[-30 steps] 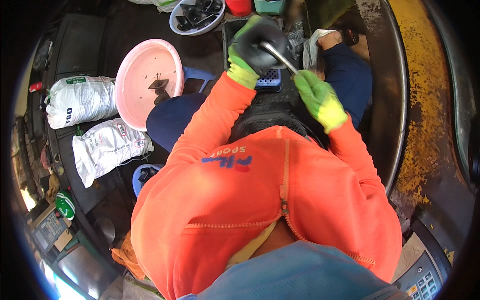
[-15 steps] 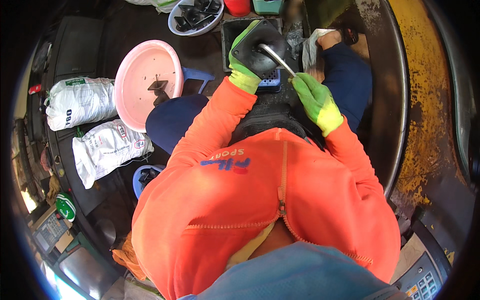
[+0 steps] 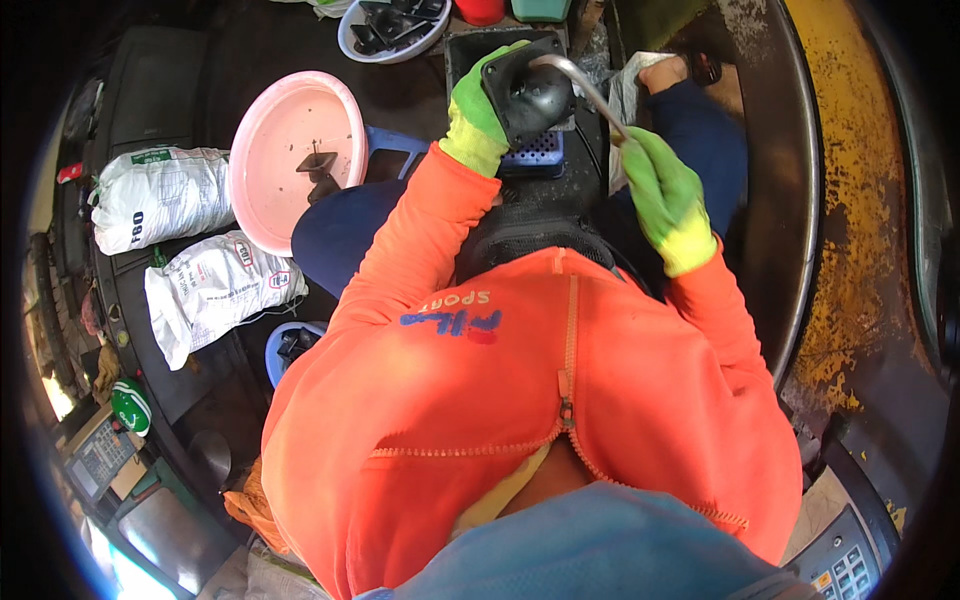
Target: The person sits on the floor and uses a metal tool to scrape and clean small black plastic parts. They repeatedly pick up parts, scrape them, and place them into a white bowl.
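My left hand [image 3: 472, 118], in a green and yellow glove, grips a black flanged part [image 3: 543, 98] by its left edge. The part has a square plate with corner holes and a funnel-like hollow facing me. In my gloved right hand [image 3: 664, 190] is a curved metal rod [image 3: 596, 97], gripped near its lower end. The rod's far end reaches the hollow; how deep it goes I cannot tell. Beneath the part are a dark tray [image 3: 468, 45] and a blue perforated basket [image 3: 535, 158], both partly hidden.
Left of my knee is a pink basin [image 3: 290, 115] with a similar black part [image 3: 317, 165] in it. Farther off, a white-rimmed bowl [image 3: 346, 40] holds several black parts. Two white sacks [image 3: 165, 198] lie at left. A rusty yellow machine side [image 3: 850, 250] borders the right.
My right hand has moved right and slightly nearer me, swinging the rod with it. The black part has tilted and turned a little in my left hand.
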A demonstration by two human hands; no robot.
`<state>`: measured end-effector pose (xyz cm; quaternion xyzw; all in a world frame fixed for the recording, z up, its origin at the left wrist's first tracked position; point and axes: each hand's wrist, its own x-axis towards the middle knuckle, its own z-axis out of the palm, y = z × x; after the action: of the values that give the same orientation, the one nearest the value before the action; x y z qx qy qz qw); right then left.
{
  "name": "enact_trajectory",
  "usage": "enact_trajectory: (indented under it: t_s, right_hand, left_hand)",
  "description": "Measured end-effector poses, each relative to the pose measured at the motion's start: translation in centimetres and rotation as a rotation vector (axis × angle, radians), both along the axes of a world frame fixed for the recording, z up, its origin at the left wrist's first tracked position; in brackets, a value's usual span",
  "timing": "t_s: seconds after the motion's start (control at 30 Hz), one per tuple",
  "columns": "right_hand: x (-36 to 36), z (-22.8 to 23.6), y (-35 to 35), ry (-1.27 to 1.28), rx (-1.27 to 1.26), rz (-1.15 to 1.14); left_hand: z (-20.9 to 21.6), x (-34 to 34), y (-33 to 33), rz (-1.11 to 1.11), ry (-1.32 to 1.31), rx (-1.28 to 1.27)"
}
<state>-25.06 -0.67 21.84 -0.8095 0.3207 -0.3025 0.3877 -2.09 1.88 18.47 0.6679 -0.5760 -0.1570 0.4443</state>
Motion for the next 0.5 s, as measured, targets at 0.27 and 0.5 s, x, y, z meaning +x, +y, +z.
enact_trajectory:
  t_s: [0.27,0.5]
  right_hand:
    - [0.9,-0.5,-0.2,0.347,0.018,0.037]
    - [0.3,-0.6,0.7,-0.259,-0.049,-0.015]
  left_hand:
    - [-0.9,-0.8,-1.3,-0.079,0.632,-0.216]
    - [0.7,-0.1,-0.2,-0.026,0.065,-0.112]
